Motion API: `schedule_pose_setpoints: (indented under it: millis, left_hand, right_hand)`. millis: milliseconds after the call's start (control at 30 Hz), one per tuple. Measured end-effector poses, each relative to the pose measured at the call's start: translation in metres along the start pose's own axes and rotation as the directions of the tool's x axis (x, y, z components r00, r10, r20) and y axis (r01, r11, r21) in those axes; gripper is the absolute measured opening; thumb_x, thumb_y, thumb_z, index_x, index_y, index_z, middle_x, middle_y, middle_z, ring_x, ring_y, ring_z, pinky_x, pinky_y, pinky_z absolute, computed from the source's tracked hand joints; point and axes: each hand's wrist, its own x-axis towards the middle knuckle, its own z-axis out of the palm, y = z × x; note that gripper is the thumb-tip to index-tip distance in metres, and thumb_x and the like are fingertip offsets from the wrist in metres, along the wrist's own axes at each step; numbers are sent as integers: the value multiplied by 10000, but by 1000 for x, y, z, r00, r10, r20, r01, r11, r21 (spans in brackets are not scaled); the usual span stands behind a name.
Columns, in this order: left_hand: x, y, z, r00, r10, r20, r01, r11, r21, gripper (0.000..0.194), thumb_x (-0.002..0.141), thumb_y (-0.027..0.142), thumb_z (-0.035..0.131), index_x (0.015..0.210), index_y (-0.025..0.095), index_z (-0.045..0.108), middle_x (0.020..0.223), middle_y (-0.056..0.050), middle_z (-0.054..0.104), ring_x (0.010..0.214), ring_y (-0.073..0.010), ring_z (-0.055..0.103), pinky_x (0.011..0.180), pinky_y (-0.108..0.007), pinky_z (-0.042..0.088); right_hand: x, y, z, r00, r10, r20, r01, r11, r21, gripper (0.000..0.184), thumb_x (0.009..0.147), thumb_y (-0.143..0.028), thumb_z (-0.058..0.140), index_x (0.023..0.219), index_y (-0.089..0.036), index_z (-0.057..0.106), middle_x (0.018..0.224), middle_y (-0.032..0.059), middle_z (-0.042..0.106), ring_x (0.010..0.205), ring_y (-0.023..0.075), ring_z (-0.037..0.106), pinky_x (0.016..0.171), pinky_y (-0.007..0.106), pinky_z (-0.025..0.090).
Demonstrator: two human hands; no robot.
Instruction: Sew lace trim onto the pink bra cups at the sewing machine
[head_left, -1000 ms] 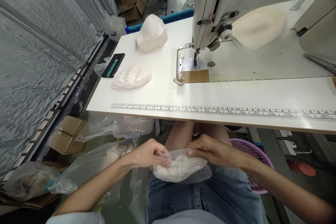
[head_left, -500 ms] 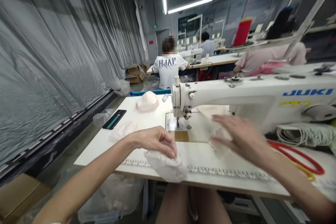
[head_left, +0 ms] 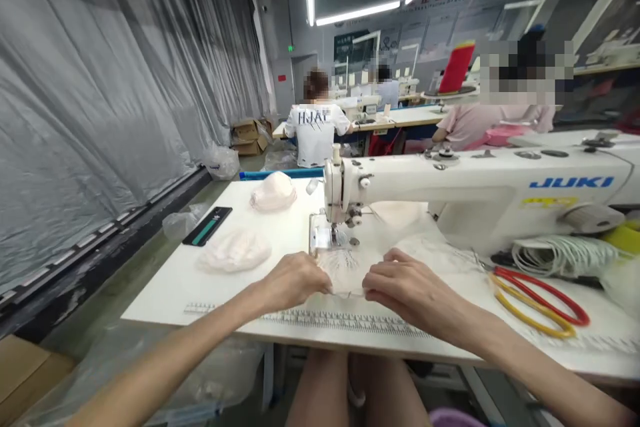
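Observation:
A small piece of thin, pale fabric (head_left: 343, 273) is stretched between my two hands, just in front of the sewing machine's needle area. My left hand (head_left: 300, 273) pinches its left edge, fingers closed. At the opposite edge, my right hand (head_left: 400, 280) grips the cloth between thumb and fingers. The white sewing machine (head_left: 390, 180) stands directly behind, its presser foot (head_left: 335, 235) above the metal plate. More sheer pale fabric (head_left: 425, 247) lies to the right, beside the machine bed. Two gathered pale fabric pieces, one nearer (head_left: 235, 250) and one farther (head_left: 274, 192), rest on the left.
A dark phone-like object (head_left: 207, 225) lies at the table's left edge. Scissors with red and yellow handles (head_left: 545, 303) and coiled pale cord (head_left: 560, 257) are at the right. A printed ruler (head_left: 350, 321) runs along the front edge. Co-workers sit ahead, one in a white shirt (head_left: 315, 133).
My right hand has come left and taken the fabric's right edge. My left hand has brought the piece from the table's front edge up toward the needle, spread flat.

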Motion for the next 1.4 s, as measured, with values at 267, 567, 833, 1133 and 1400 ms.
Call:
schedule_pose_setpoints:
  millis: [267,567,833,1133,1400]
  left_hand:
    - [-31,9,72,941,271,-200,-196,923,332,203,904,97,419,901,166,609,979,-32,680,907,-119,607,889,-323,384]
    - [-39,4,85,904,257,-342,-155,941,300,200,911,95,419,861,160,601,805,2,644,806,-86,595,838,-280,405]
    - [-43,2,87,899,269,-346,-188,949,252,183,901,66,432,932,132,600,986,-43,672,987,-126,587,887,-317,373]
    - [-41,0,91,866,317,-387,-202,930,307,149,877,57,487,899,130,616,929,-31,700,978,-134,601,904,-344,374]
    - [-42,0,92,890,219,-400,-140,966,216,168,887,59,461,908,150,601,899,-14,687,886,-113,618,905,-332,370]
  right_hand:
    - [-1,-12,47,984,169,60,-176,971,159,209,921,-191,404,1010,-197,594,876,63,606,732,159,561,628,254,388]
    - [23,-14,57,978,72,197,-36,982,-184,211,861,-55,444,764,-194,569,764,8,542,570,115,435,589,268,288]
    - [19,-8,35,970,131,204,-172,965,196,172,911,-133,384,804,-184,509,854,38,525,704,140,480,621,254,359]
    - [24,12,33,973,39,226,-77,984,162,309,846,-5,249,791,-167,507,706,36,520,621,138,478,545,249,362]
    - [-55,-17,19,981,174,90,-181,980,79,204,937,-122,306,926,-180,501,701,20,517,591,126,485,525,236,391]
